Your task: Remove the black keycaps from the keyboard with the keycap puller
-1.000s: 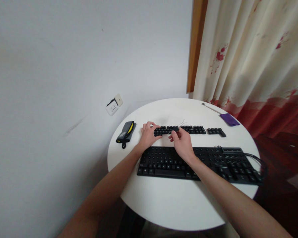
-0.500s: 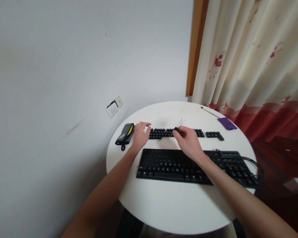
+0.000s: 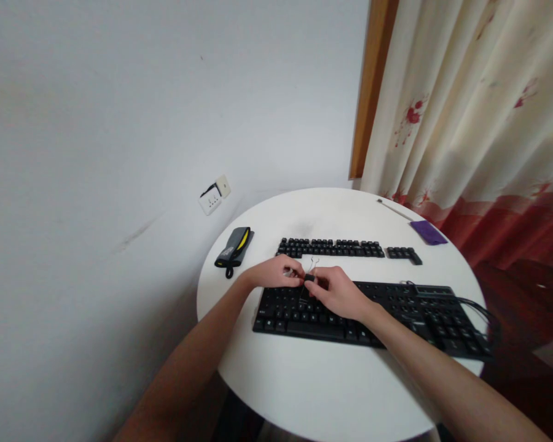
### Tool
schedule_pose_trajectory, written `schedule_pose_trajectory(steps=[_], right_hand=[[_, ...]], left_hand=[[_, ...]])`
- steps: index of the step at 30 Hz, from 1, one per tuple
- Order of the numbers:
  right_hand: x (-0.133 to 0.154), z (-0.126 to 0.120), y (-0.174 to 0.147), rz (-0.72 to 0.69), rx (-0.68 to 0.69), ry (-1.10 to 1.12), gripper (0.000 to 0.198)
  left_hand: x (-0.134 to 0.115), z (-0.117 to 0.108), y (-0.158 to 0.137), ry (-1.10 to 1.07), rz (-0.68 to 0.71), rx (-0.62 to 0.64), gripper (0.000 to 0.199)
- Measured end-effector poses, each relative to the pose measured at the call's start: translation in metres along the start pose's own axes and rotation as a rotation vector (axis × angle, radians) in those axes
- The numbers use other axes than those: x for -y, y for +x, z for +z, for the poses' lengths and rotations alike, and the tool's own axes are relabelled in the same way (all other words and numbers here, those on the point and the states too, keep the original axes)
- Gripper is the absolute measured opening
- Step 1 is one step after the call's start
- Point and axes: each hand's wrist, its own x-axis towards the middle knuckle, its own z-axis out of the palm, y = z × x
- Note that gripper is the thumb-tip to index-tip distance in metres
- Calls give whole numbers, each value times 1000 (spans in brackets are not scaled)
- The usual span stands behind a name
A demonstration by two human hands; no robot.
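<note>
Hands now together: right hand pinches a wire keycap puller by its black handle; left hand meets it, can't tell if gripping. Puller's moved from the loose keycaps to over the keyboard; work's there now. Thin bent wire, blocky black keys, smooth round table.

Keyboard lay on table, keycap rows sat behind it, pouch lay at left, cloth at far right
</note>
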Motion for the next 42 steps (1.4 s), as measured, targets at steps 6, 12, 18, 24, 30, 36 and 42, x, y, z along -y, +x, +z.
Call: schedule_pose_trajectory(steps=[6,12,18,24,30,36,42], right_hand=[[-3,1,0,12,-19,50,26],[-3,5,-1,-25,43,38,27],[4,3,-6,-197,165,-95,24],[2,1,-7,-201,145,-154,22],[-5,12,-3,9,57,78,18],[-11,10,3,102,-120,181,22],[-18,0,5,147,-432,35,24]], left_hand=[[-4,-8,-6,-58,6,141,28],[-8,-6,-5,-12,82,174,36],[-16,3,0,74,154,194,33],[-17,9,3,88,155,158,32],[-15,8,4,78,205,194,20],[-20,8,3,72,168,75,11],[-19,22,13,82,91,-269,20]])
